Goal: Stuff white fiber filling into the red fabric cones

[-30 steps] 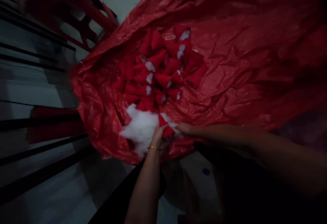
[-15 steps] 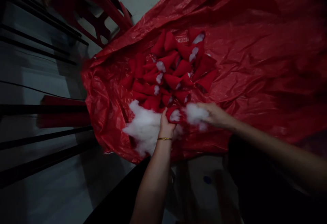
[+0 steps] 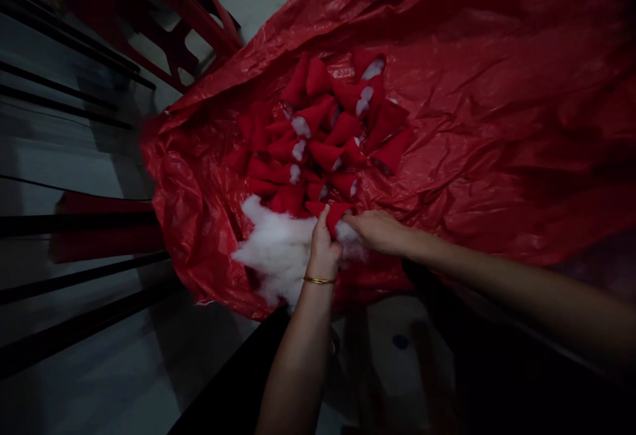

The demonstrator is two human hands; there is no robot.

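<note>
My left hand (image 3: 324, 249), with a gold bangle at the wrist, grips a small red cloth cone (image 3: 336, 214). At the cone's open end, my right hand (image 3: 378, 230) has its fingers closed on a tuft of white stuffing (image 3: 349, 232). The fingertips are partly hidden there. A bigger heap of white stuffing (image 3: 278, 243) lies left of my left hand. Beyond both hands, several red cloth cones (image 3: 325, 120) are piled together, many with white filling showing at their openings.
Under everything spreads a crinkled red plastic sheet (image 3: 462, 124). A red plastic stool (image 3: 173, 44) stands at the upper left. Dark metal bars (image 3: 74, 223) run along the left side, and a small blue round object (image 3: 400, 341) lies on the floor below.
My right hand has moved left with the white stuffing, from beside the cone to its open end. My left hand still holds the cone, which is now turned. The view has shifted slightly.
</note>
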